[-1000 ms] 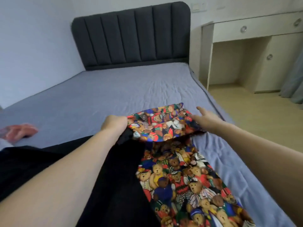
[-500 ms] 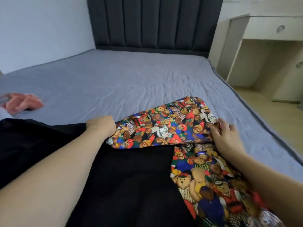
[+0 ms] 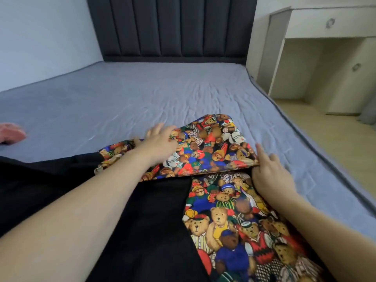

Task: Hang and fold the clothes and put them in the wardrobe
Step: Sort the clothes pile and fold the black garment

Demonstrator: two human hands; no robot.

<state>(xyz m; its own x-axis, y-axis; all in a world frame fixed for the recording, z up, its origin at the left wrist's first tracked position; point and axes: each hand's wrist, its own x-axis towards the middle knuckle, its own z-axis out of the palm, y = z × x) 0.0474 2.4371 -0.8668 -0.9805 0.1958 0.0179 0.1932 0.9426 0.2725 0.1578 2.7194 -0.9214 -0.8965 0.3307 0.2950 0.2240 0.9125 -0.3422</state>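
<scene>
A colourful teddy-bear print garment (image 3: pixel 205 151) lies on the grey bed (image 3: pixel 142 98), its far end folded back over itself. It partly covers a black garment (image 3: pixel 154 220) spread across the near side of the bed. My left hand (image 3: pixel 160 139) lies flat on the folded flap with its fingers straight. My right hand (image 3: pixel 268 169) rests at the flap's right edge, index finger stretched along the fold; whether the other fingers pinch the cloth is unclear.
A dark padded headboard (image 3: pixel 173 27) stands at the far end of the bed. A pink item (image 3: pixel 11 134) lies at the bed's left edge. A pale built-in desk with drawers (image 3: pixel 317 58) and wooden floor (image 3: pixel 325 129) are on the right.
The folded flap has been laid down flat. My left hand let go of its corner and slid right onto the flap with fingers spread. My right hand stays at the flap's right edge.
</scene>
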